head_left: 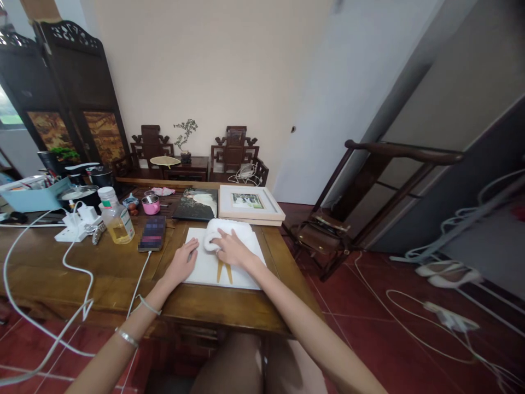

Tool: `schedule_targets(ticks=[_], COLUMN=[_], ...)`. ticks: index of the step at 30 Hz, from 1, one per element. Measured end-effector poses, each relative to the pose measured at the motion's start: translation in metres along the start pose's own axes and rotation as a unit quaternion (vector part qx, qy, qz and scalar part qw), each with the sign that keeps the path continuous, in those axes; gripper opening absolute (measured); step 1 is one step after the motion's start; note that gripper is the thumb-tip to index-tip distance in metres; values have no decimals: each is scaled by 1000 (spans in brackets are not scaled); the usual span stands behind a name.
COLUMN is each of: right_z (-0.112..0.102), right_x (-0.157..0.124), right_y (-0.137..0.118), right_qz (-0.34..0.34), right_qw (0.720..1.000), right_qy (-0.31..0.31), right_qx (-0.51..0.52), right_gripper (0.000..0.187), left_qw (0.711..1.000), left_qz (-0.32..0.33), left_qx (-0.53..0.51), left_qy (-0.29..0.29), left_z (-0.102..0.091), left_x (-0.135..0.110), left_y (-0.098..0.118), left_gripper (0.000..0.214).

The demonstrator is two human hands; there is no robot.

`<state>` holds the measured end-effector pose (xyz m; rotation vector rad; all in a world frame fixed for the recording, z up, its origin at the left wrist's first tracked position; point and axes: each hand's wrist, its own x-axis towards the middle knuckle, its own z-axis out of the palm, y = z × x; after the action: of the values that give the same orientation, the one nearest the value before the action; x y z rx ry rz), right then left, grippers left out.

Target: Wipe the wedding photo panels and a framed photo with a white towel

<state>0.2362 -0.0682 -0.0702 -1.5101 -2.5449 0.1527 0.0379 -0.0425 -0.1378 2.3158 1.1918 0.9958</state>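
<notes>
A white board with a small gold figure (205, 268) lies flat on the wooden table (102, 273) in front of me. My left hand (182, 262) rests open on the board's left edge, fingers flat. A folded white cloth (229, 230) lies on the far part of the board. My right hand (229, 249) presses down on that cloth with the fingers spread over it.
Behind the board lie a framed picture (250, 203) and a dark print (197, 203). To the left are a phone (151, 234), a bottle of yellow liquid (117, 216), a pink cup (150, 204), a power strip with white cables (76, 224). A wooden chair (369, 191) stands right.
</notes>
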Motion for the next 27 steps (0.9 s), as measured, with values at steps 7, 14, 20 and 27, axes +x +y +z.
schedule_targets(ticks=[7, 14, 20, 27], right_z=[2, -15, -7, 16], right_x=[-45, -75, -1, 25], right_y=[-46, -45, -1, -43], right_qz=[-89, -135, -6, -84], right_qw=[996, 984, 997, 995], right_qy=[-20, -51, 17, 37], right_qx=[-7, 104, 74, 31], right_gripper=[36, 33, 39, 38], left_qw=[1000, 999, 990, 946], left_qz=[0, -5, -29, -145], left_qx=[-2, -20, -20, -164], left_qy=[-3, 42, 134, 238], left_z=[-2, -3, -6, -6], left_x=[0, 1, 2, 6], left_y=[4, 6, 9, -7], left_gripper=[38, 34, 35, 41])
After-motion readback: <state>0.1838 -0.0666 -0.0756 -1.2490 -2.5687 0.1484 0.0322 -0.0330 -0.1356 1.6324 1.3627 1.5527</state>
